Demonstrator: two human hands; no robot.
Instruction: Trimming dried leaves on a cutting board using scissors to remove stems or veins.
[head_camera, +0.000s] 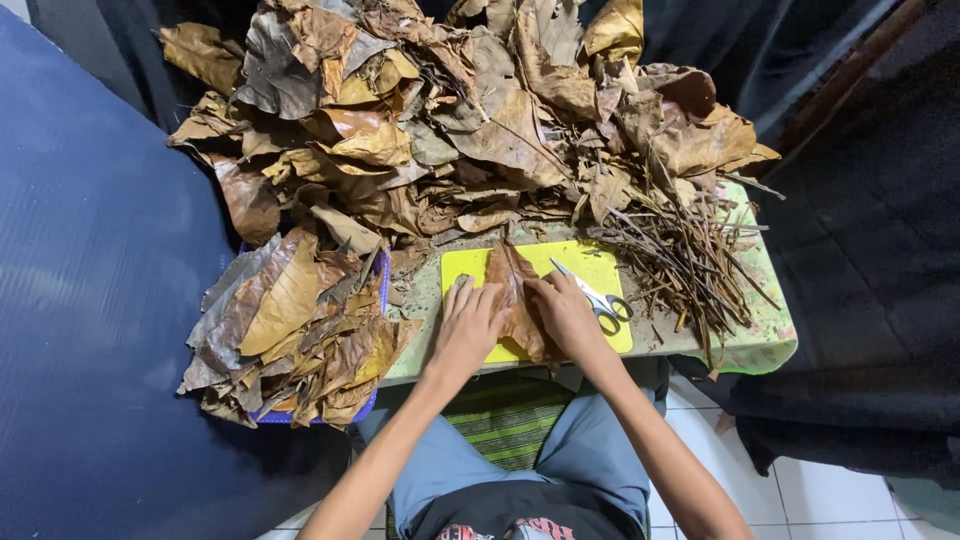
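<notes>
Head cam, looking straight down: both my forearms run up from the bottom edge and angle in toward each other, wrists low, palms down. My left hand (470, 322) lies flat w/ fingers spread loosely, pressing the left edge of a dry brown leaf (512, 290); my right hand (566, 312) sits on the leaf's right side, fingers curled a bit over it, not gripping anything else. Can't tell whether the fingertips pinch the leaf or just press it, since the hands cover its lower half. Leaf lies lengthwise on the yellow cutting board (585, 270), tip pointing away from me, directly between and under both hands. Scissors (598, 298) w/ grey handles rest on the board just beside my right hand, not touching it. Worktop (765, 335) is mostly buried: big leaf heap (450, 120) at the back, twig bundle (690, 260) on the right, stacked leaves in a blue tray (300, 330) on the left, tray nearly hidden.
</notes>
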